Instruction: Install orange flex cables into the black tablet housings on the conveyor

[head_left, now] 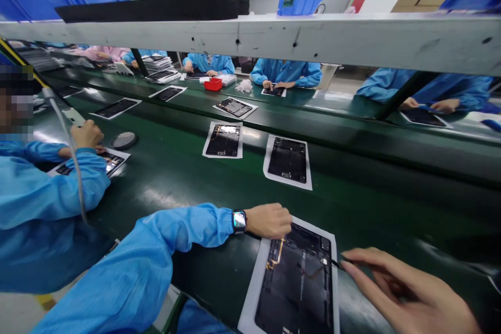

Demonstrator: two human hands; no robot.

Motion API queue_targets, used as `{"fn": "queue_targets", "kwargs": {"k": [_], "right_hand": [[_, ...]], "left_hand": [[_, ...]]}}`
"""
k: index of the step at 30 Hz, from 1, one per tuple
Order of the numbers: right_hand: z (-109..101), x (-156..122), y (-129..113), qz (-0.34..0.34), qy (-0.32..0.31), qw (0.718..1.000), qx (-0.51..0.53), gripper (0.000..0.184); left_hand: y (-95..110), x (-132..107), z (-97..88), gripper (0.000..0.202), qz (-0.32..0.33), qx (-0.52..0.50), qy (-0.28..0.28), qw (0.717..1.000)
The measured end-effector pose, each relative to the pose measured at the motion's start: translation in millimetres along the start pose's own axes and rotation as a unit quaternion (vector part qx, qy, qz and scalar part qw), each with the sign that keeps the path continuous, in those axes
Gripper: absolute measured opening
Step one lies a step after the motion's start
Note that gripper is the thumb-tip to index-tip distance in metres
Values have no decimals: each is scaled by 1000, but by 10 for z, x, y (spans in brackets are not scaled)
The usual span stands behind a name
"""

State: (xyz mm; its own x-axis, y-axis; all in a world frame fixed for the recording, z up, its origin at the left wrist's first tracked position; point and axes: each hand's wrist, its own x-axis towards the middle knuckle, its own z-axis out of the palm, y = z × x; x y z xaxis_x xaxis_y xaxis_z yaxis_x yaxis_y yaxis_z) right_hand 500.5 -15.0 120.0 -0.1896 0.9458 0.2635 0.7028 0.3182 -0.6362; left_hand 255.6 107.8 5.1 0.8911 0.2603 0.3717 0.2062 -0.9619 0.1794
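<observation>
An open tablet housing (297,282), black inside, lies on a white sheet (250,292) in front of me. A gold-coloured flex cable (279,253) runs along its upper left part. My left hand (270,221), with a watch at the wrist, rests on the housing's upper left corner; its fingers are curled, and what lies under them is hidden. At the right edge, my right hand (407,284) pinches a thin dark strip (337,264) between thumb and forefinger. The strip's inner end reaches the housing's edge; its exact kind is unclear.
Two more tablet housings, one nearer (288,159) and one farther left (224,141), lie on sheets beyond. A co-worker's sleeve (50,182) and a grey hose (74,162) are at left. A shelf beam (250,36) crosses overhead; co-workers sit opposite.
</observation>
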Motion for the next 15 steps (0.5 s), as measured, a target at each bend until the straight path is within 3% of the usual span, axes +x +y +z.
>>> {"fn": "queue_targets", "kwargs": {"k": [2,4,6,8,9,10,11,15], "right_hand": [[19,95,-79,10,-33,999,16,22],[55,211,-168,32,-57,997,31,23],[104,338,-230,52,-81,994,47,24],[162,462,-242,73,-109,989,70,24],[196,517,-228,83,-121,986,83,23],[232,564,-202,91,-129,983,94,23],[271,604,-166,99,-133,981,102,22],[459,692,35,126,-137,976,115,20]], "left_hand": [[9,11,-84,26,-168,-123,81,975],[72,39,-194,40,-277,-257,135,916],[196,74,-301,51,-283,-411,136,856],[360,93,-374,50,-277,-572,104,765],[446,91,-389,49,-283,-611,85,735],[528,79,-389,49,-297,-608,71,733],[602,56,-374,49,-319,-572,62,753],[784,-128,-218,37,-379,-276,88,879]]}}
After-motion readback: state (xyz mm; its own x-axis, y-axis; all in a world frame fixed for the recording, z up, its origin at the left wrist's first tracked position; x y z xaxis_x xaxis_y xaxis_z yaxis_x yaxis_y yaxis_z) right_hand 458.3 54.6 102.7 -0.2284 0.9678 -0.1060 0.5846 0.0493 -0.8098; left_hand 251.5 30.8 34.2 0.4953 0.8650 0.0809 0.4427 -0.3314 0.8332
